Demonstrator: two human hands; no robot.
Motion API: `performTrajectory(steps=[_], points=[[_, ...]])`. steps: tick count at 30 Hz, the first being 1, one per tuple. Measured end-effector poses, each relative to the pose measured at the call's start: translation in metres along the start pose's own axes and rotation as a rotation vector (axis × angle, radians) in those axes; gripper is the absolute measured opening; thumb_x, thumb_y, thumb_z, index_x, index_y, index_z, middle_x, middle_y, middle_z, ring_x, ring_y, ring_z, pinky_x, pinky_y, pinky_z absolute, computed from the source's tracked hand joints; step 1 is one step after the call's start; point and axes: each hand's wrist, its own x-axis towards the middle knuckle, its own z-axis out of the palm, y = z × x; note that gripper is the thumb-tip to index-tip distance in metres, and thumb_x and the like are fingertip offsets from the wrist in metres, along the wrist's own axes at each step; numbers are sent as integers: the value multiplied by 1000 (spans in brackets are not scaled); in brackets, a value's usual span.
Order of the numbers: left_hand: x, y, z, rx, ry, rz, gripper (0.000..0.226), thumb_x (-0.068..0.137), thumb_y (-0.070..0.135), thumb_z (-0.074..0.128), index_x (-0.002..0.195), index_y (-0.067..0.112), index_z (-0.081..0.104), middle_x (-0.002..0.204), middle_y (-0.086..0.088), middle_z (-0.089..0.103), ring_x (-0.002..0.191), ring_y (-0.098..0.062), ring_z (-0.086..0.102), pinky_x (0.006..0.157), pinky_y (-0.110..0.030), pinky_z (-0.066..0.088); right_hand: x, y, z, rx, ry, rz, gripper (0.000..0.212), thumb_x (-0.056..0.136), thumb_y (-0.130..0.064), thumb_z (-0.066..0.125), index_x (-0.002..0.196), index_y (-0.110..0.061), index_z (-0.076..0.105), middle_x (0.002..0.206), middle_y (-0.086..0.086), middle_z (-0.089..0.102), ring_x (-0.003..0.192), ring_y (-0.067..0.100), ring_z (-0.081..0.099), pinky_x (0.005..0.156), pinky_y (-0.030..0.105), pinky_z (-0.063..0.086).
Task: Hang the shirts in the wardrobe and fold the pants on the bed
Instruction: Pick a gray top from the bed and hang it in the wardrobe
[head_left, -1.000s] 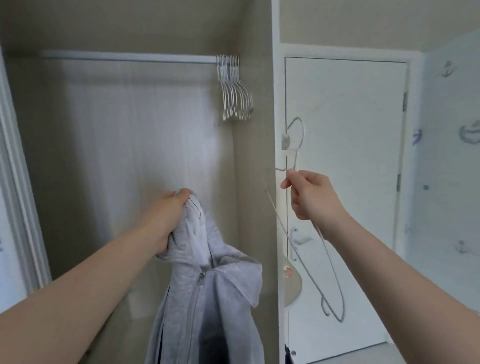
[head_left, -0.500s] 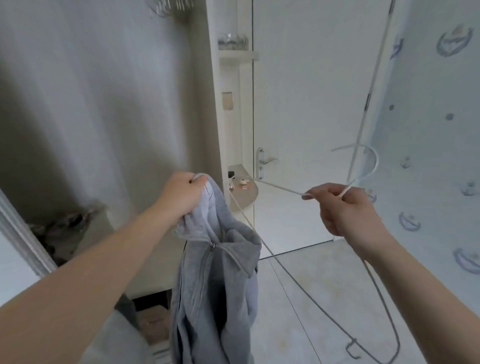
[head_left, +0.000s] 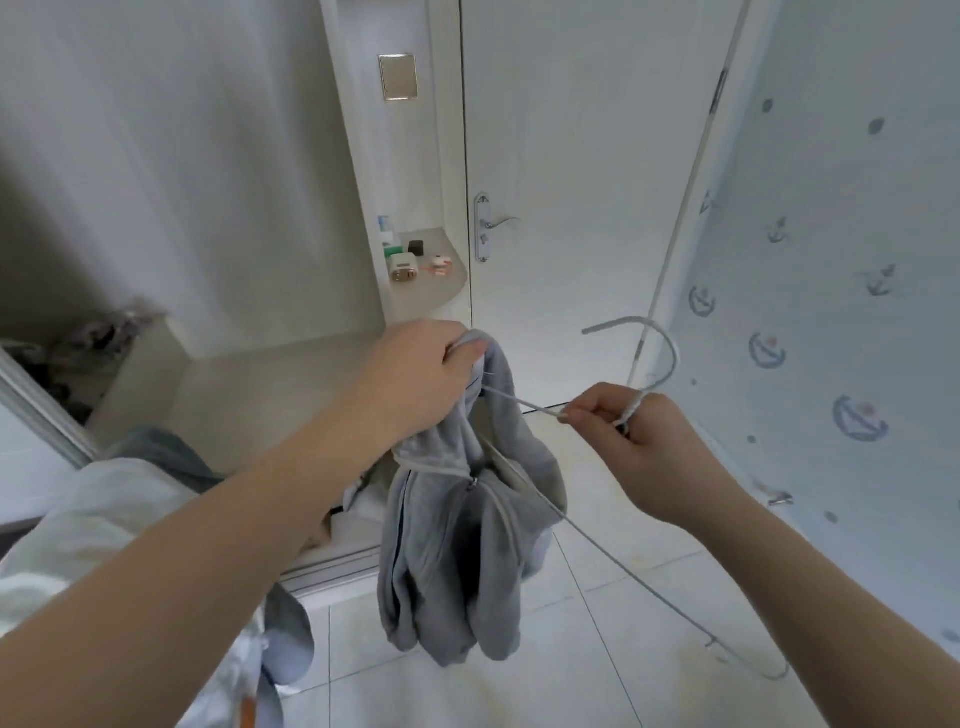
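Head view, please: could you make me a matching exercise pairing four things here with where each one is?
Things:
1. grey hoodie
2. wire hanger
3. door handle
4. small white box

Places:
a. on the white door
b. gripped by the right hand
c. on the rounded shelf
d. hanging from the left hand

Pairs: 1-d, 2-b, 3-a, 4-c.
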Motion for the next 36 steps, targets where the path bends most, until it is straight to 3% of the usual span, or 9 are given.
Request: performTrajectory(steps=[3,6,12,14,16,19,22,30,36], points=[[-8,25,5,12,15,95,47,104,34,50,63,13,37,57,2,36,54,-11,34,55,-28,28,-6,7,0,-76,-132,75,20,99,-25,57,82,-27,68,62,0,59,53,11,44,56,28,40],[-9,31,8,40,19,95,46,103,33,52,63,15,38,58,2,37,56,-10,36,57,-33,28,-20,5,-24,-1,-91,90,21,99,-24,59,80,-27,70,50,-10,49,47,8,38,49,21,34],[-15,23,22,-19,-44,113,55,101,17,57,58,39,32,59,11,38,59,-4,37,58,-25,24,-57,-5,-79,102,-66,17,18,98,-28,60,84,-30,73,45,-8,37,43,10,30,43,19,27],[-15,23,29,-15,-66,105,53,102,19,57,60,43,35,62,12,41,63,-3,40,61,-22,27,-64,-9,-90,97,-36,10,16,89,-40,61,84,-30,73,46,-5,37,44,11,29,43,21,27],[-15,21,33,-22,-90,102,47,102,20,57,64,44,44,65,13,47,67,-3,44,66,-27,30,-68,-7,-99,147,20,12,29,79,-52,60,84,-27,75,46,-3,35,44,13,29,43,23,26],[-20,21,42,-70,-127,113,24,102,20,56,83,24,71,78,5,65,80,-11,55,75,-36,42,-69,-4,-91,121,-7,24,17,90,-33,63,83,-23,75,44,-6,37,42,10,30,43,18,27],[-25,28,50,-129,-119,129,19,100,24,57,102,22,76,94,4,71,92,-12,59,86,-34,47,-67,2,-74,83,-58,78,20,97,-13,59,84,-19,73,43,-10,42,41,6,33,44,14,29],[-24,17,54,-73,-96,86,20,100,20,58,107,22,77,95,-1,69,92,-13,56,88,-40,46,-77,6,-89,138,-79,92,20,94,-21,60,83,-27,75,44,-7,37,42,10,31,43,17,28],[-28,25,54,-153,-118,56,20,97,19,62,105,31,76,103,2,67,98,-13,61,94,-39,50,-73,6,-58,-23,-20,78,18,97,-24,61,83,-23,72,50,-2,47,46,8,36,45,17,31]])
